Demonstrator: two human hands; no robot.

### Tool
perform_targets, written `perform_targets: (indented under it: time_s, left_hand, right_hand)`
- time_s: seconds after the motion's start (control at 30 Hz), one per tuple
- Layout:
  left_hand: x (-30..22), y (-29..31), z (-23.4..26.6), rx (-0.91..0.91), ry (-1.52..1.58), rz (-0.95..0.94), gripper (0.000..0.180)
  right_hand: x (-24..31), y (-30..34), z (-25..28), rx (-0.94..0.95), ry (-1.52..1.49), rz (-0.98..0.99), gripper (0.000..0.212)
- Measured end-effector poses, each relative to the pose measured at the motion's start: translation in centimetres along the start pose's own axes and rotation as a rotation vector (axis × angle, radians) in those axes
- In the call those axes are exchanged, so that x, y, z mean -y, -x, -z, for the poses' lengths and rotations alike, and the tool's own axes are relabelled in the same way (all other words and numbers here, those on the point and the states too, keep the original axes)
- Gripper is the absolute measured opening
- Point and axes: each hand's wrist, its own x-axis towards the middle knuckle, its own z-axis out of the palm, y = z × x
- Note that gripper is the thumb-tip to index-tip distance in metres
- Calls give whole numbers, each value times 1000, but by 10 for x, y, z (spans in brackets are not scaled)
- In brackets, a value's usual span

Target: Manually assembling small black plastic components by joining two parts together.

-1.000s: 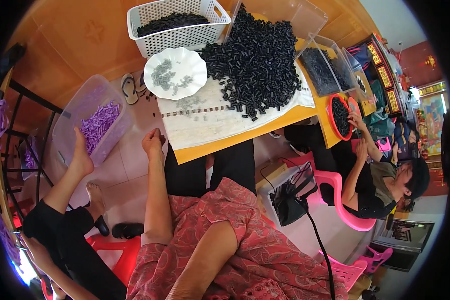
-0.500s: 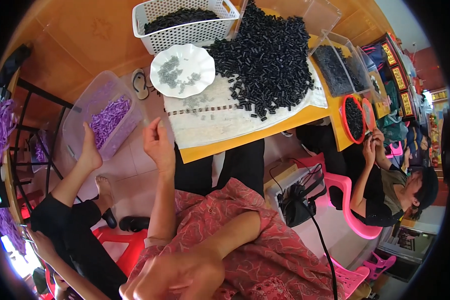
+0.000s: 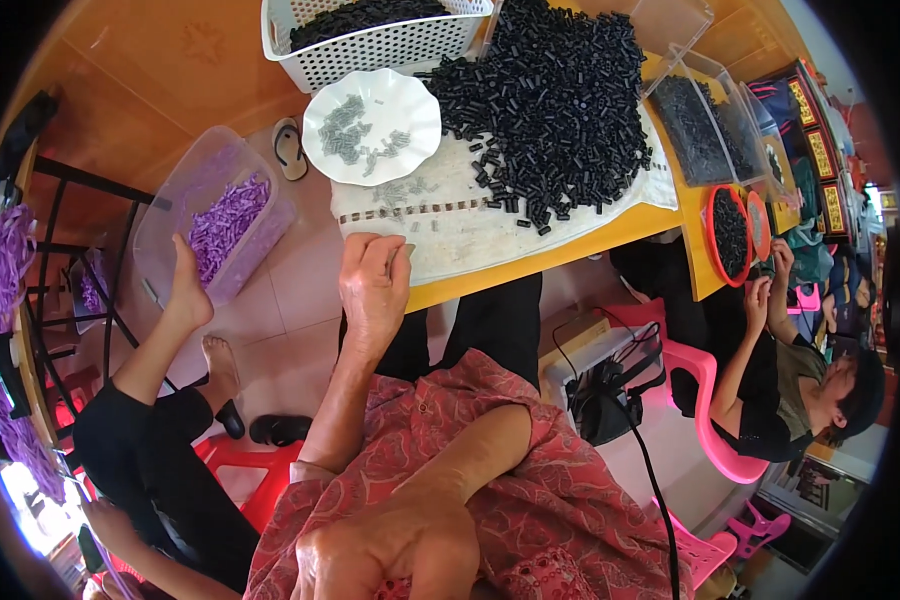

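My left hand (image 3: 375,290) is at the front left edge of the yellow table (image 3: 570,252), over the white cloth (image 3: 470,243). Its fingers are curled with thumb and forefinger close together; whatever they may hold is too small to make out. Low over my lap, my right hand (image 3: 395,545) has bent fingers, partly cut off by the lower edge, so their grip is hidden. Beyond the left hand lie small clear tube pieces (image 3: 410,190) on the cloth, and more sit in a white scalloped plate (image 3: 413,108). A large heap of short black tubes (image 3: 560,110) covers the table's middle.
A white perforated basket (image 3: 390,60) of black pieces stands behind the plate. Clear box (image 3: 695,130) and red bowl (image 3: 715,240) are at right, near a co-worker's hands (image 3: 765,310). Leftward, another person's foot (image 3: 188,285) is beside a bin (image 3: 270,235) of purple pieces.
My left hand has moved right to the cloth's front edge, turning its back to view. My right hand has shifted slightly right, still low over the lap. The whole view has shifted a little.
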Motion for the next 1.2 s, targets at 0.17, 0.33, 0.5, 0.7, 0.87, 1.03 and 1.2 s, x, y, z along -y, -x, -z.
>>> perform_targets:
  time_s: [0.17,0.33,0.5,0.7,0.87,1.03,1.2]
  left_hand:
    - [-3,-11,-12,76,-76,-74,15]
    - [16,-12,-4,18,-200,-31,14]
    - [-2,-23,-16,77,-239,-153,21]
    - [6,-23,-13,68,-302,-140,24]
    - [-4,-25,-9,146,-293,-107,23]
    - [-3,-24,-8,121,-245,-58,21]
    - [2,-20,-6,84,-141,-16,20]
  right_hand:
    - [16,-3,0,11,3,-76,31]
    - [44,-9,7,-268,-118,-858,27]
    - [35,40,13,-321,796,-93,8]
    - [77,116,42,-978,2106,-207,12]
    - [125,202,66,-1333,2612,-226,12]
    - [139,210,70,-1591,2647,-287,15]
    - [147,216,73,-1554,2761,-459,15]
